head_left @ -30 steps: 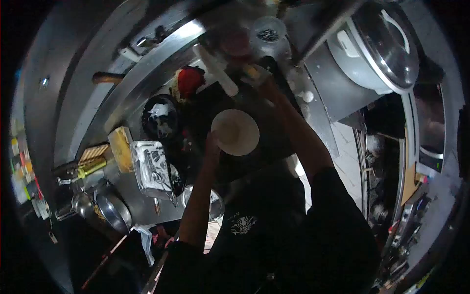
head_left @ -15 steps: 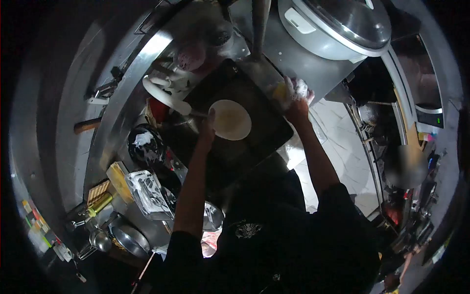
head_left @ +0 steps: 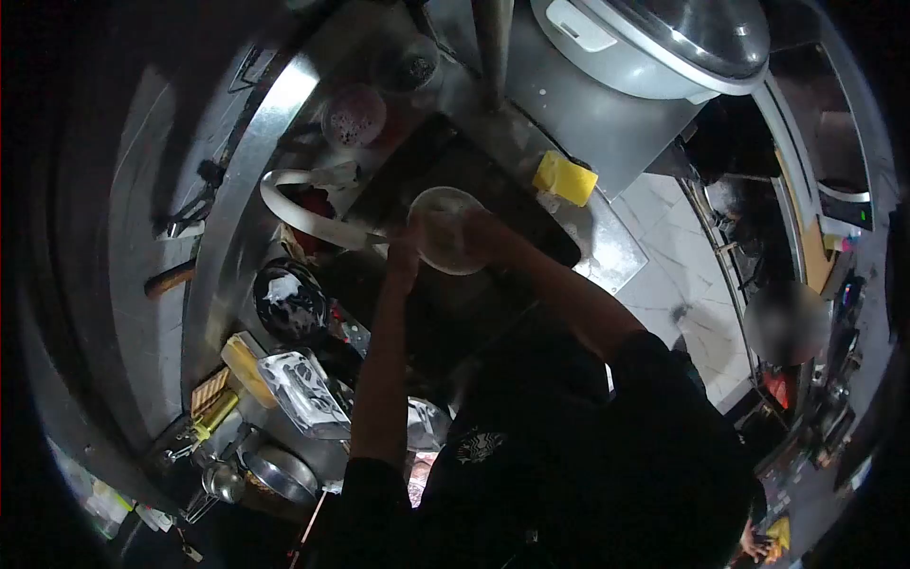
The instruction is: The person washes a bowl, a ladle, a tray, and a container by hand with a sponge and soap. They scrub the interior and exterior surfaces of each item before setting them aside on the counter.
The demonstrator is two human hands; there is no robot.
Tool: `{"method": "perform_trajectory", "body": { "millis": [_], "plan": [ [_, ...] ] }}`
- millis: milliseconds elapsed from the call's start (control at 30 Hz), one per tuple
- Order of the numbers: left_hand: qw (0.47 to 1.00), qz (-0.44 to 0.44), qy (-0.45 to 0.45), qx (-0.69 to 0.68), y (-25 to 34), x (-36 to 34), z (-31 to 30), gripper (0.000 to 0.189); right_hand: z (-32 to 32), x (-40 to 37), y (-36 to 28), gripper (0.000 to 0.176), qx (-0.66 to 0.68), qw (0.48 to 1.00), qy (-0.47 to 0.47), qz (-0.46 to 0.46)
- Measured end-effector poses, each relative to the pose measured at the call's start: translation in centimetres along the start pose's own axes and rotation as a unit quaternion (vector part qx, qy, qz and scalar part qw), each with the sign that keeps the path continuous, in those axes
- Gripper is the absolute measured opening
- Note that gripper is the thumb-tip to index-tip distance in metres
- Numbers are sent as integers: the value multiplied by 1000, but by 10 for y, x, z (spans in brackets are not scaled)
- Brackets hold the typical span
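Observation:
A pale round bowl [head_left: 444, 261] is held over the dark sink basin [head_left: 427, 327]. My left hand [head_left: 403, 256] is closed on its left rim. Against the bowl's right side, my right hand [head_left: 488, 239] is closed too, its fingers dim and partly reaching over the inside. The end of a curved white faucet [head_left: 318, 226] points at the bowl from the left. A yellow sponge [head_left: 566, 177] lies on the metal ledge to the right of the basin.
Soapy pans and a foamy tray [head_left: 301, 389] stand at the left. A black soapy pan [head_left: 289, 302] sits above them. At upper right is a large rice cooker [head_left: 645, 47]. A vertical pipe [head_left: 493, 57] rises behind the basin. Another person's hand [head_left: 755, 542] shows at lower right.
My right hand has let go of the yellow sponge on the right ledge and moved left onto the bowl. My left hand keeps hold of the bowl. The view has shifted slightly.

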State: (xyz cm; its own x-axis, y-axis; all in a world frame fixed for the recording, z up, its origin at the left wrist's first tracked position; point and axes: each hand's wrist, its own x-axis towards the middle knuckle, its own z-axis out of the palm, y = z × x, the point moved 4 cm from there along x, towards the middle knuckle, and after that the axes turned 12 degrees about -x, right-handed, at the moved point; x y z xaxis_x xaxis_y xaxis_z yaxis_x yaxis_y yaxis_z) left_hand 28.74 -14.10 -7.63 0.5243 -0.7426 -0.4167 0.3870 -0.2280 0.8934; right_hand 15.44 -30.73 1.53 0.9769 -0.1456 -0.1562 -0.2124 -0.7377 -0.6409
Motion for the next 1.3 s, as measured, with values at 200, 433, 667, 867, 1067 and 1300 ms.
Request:
{"method": "perform_trajectory", "body": {
  "millis": [200,433,667,867,1067,1300],
  "plan": [
    [988,-31,82,128,60,-12,25,38,96,22,28,32,-22,998,64,10],
    [993,-42,113,15,70,-6,23,43,119,26,32,26,-113,982,85,-125],
    [986,-65,154,25,68,-7,21,59,68,0,-9,33,29,992,110,-57],
    [840,-43,65,537,16,-1,-15,69,61,-10,-46,35,213,970,84,77],
    [977,-77,131,153,40,2,2,62,51,-13,-24,33,379,860,336,71],
    [953,-122,55,-272,30,-8,5,54,60,-2,28,45,687,594,130,397]
  ]
}}
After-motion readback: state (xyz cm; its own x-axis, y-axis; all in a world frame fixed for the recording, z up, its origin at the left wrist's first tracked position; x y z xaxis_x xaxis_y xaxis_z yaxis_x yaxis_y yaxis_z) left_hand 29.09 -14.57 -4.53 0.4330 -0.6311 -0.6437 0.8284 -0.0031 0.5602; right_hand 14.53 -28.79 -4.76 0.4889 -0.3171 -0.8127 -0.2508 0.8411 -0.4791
